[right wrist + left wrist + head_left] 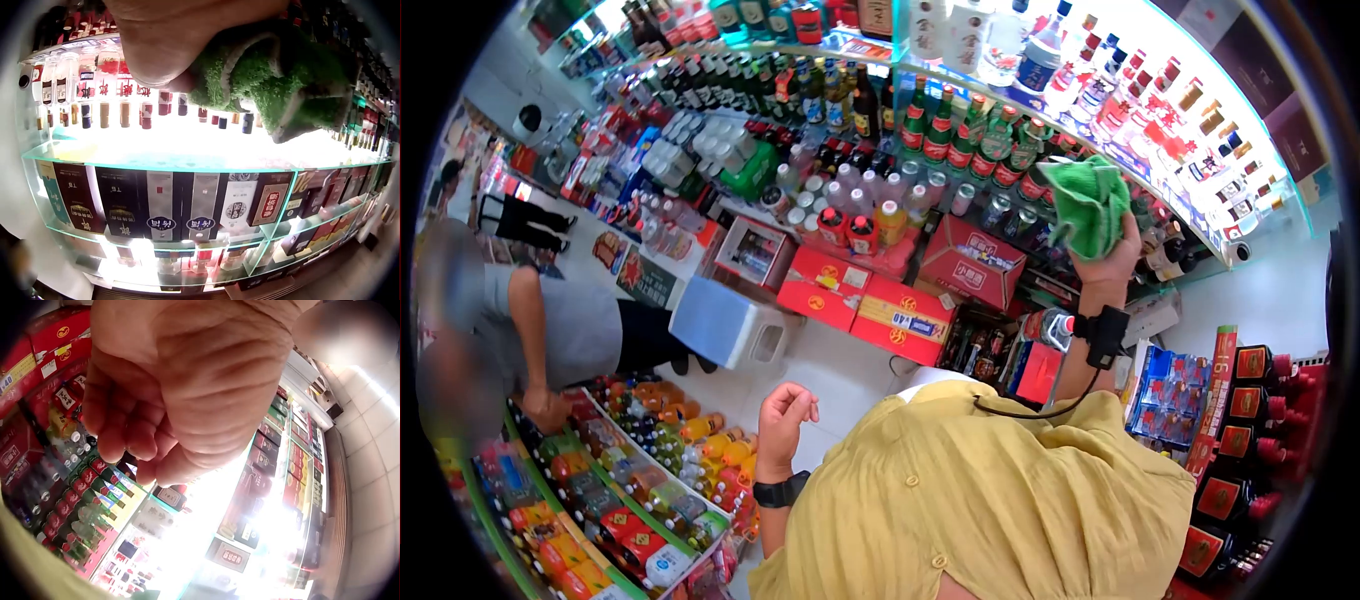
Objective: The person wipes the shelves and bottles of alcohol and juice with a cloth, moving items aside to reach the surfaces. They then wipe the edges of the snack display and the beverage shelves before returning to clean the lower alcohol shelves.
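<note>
The green cloth (1088,205) sat bunched above the right hand (1112,262), clenched tight in its curled grip, spilling up-left toward the bottles (960,140), too crumpled for any clear axis.

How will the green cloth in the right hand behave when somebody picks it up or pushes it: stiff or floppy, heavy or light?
The green cloth is probably floppy: it bunches and hangs in folds from the right hand. It seems light, since one raised hand holds it easily. Its fuzzy pile, clear in the right wrist view, would likely grip rather than slide.
</note>
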Demonstrator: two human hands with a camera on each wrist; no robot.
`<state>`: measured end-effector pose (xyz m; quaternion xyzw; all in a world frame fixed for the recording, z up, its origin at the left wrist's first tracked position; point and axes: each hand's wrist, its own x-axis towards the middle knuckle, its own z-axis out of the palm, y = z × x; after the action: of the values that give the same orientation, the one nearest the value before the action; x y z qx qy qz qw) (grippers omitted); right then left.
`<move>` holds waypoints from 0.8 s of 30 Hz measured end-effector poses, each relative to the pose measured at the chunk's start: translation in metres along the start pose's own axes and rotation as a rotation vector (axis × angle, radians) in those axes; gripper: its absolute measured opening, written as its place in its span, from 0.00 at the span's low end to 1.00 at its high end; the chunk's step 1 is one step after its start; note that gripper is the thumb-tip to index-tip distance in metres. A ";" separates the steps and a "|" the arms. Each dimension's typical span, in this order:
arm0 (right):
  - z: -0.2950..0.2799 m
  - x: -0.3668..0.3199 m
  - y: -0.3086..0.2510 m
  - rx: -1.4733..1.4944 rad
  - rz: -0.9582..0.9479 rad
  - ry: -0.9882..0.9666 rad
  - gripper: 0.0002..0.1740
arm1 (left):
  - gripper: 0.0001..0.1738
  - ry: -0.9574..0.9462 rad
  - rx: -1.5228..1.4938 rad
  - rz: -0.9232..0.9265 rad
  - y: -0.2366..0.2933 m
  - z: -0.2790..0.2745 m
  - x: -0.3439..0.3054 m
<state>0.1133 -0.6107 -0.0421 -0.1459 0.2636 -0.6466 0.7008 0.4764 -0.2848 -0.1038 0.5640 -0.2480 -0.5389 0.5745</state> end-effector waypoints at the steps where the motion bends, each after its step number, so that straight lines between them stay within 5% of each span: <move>1: -0.002 0.011 0.001 -0.001 -0.021 0.005 0.21 | 0.08 -0.017 -0.002 0.004 0.000 0.005 0.009; 10: -0.049 0.105 -0.007 -0.114 -0.028 0.065 0.13 | 0.07 -0.079 0.035 -0.035 0.015 0.064 0.081; 14: -0.049 0.153 -0.024 -0.609 -0.430 0.146 0.15 | 0.06 -0.082 0.058 -0.073 0.023 0.091 0.099; 20: -0.056 0.227 -0.027 -1.763 -1.112 0.186 0.21 | 0.05 -0.087 0.083 -0.102 0.022 0.097 0.106; 24: -0.053 0.254 0.001 -1.931 -0.774 0.277 0.21 | 0.05 -0.025 0.101 -0.078 0.027 0.097 0.099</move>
<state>0.0906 -0.8532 -0.1319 -0.6421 0.6807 -0.3525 -0.0041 0.4287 -0.4166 -0.0880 0.5948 -0.2599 -0.5548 0.5204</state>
